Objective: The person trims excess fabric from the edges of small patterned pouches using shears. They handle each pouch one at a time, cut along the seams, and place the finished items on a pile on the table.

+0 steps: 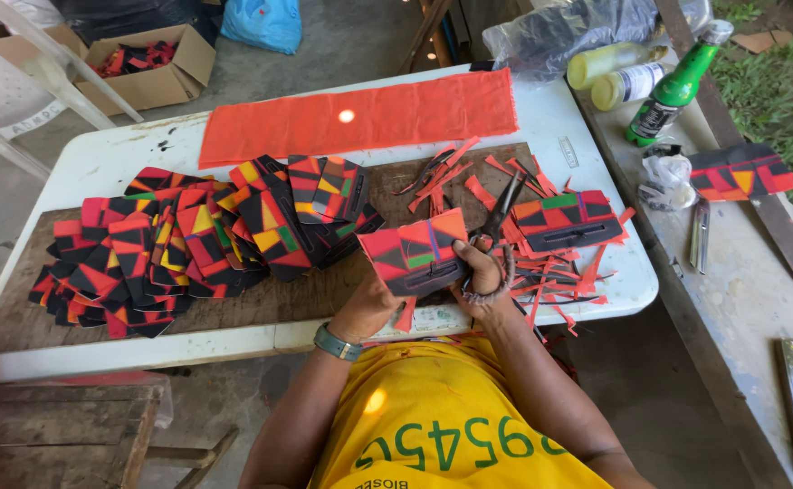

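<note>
At centre frame the left hand [367, 303] pinches a patchwork piece [415, 251] of red, black and yellow by its lower left edge; it looks light, thin and floppy, so a grip near the cut line suits it best. The right hand [482, 272] has its fingers closed through the scissors [498, 222] at the piece's right edge. The white counter [98, 163] carries a board, stacked pieces at left, orange cloth [360, 118] above and scraps [559, 272] at right.
</note>
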